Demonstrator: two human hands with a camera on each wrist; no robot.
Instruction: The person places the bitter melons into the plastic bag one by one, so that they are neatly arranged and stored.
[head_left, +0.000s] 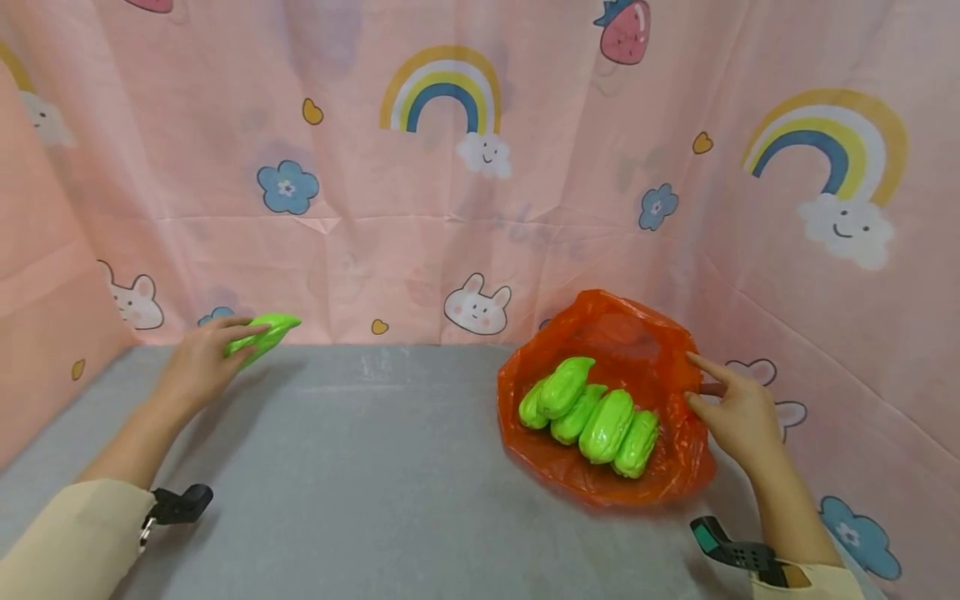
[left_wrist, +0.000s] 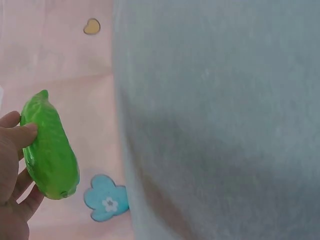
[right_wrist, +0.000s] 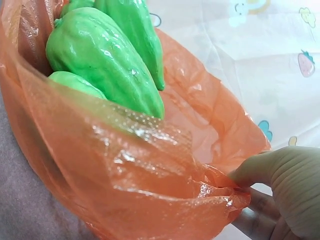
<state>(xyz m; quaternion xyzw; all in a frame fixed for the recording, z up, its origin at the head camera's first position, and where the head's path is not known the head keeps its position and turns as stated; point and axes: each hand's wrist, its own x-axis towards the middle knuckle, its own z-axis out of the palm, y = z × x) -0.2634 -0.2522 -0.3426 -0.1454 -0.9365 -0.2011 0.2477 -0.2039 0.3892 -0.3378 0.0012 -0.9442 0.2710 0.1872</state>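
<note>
At the far left, above the table, my left hand (head_left: 201, 360) holds a glossy green vegetable (head_left: 270, 335) with a pointed tip. In the left wrist view the thumb and fingers grip this ribbed, elongated vegetable (left_wrist: 50, 150) by its side, tip upward. On the right side lies a translucent red plastic bag (head_left: 600, 492), its mouth spread wide. Several similar green vegetables (head_left: 606, 427) rest inside it, side by side. My right hand (head_left: 742, 417) pinches the bag's right rim between thumb and fingers; the right wrist view shows the bunched plastic (right_wrist: 230, 197) there.
A grey cloth-like surface (head_left: 360, 483) covers the table between the hands. Pink curtains (head_left: 360, 275) printed with rainbows and rabbits stand behind and at both sides. The bag is near the back right corner. Each wrist wears a black device (head_left: 180, 505).
</note>
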